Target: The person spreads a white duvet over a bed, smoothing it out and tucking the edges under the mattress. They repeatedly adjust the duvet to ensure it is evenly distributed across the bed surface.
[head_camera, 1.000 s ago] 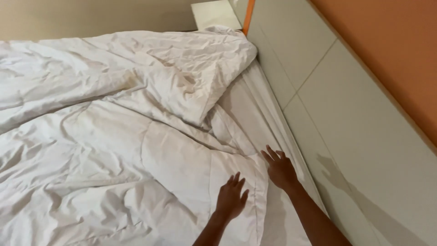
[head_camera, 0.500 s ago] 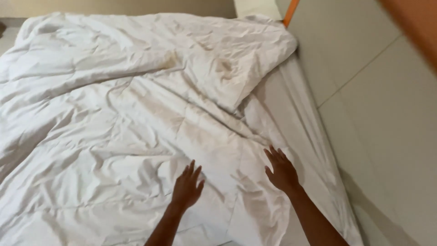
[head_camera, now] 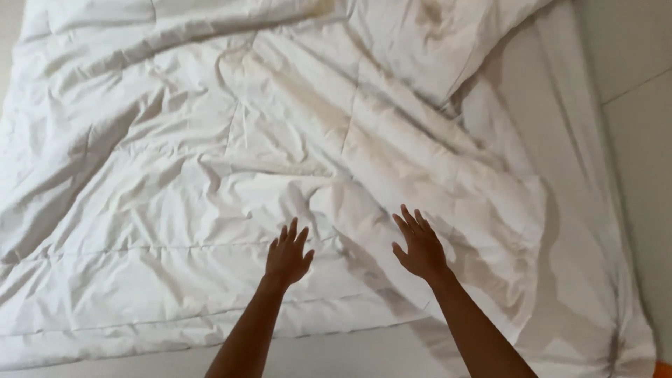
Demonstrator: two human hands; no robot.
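Note:
A crumpled white duvet [head_camera: 231, 161] covers most of the bed. My left hand [head_camera: 288, 255] lies flat on it, fingers spread, near the lower middle. My right hand [head_camera: 418, 243] also rests palm down with fingers apart, a little to the right, on a raised fold of the duvet. Neither hand holds anything. The duvet's far right corner [head_camera: 448, 42] is folded back on itself, baring a white bed sheet [head_camera: 567, 210] along the right side.
A pale wall panel [head_camera: 637, 84] runs along the bed's right side. The duvet's near edge [head_camera: 175, 336] ends above a strip of bare sheet at the bottom. A small orange thing [head_camera: 663, 369] shows at the bottom right corner.
Both hands have slid left across the duvet, away from the wall side, and moved apart. The view has tilted down, so the wall and headboard corner have left the frame.

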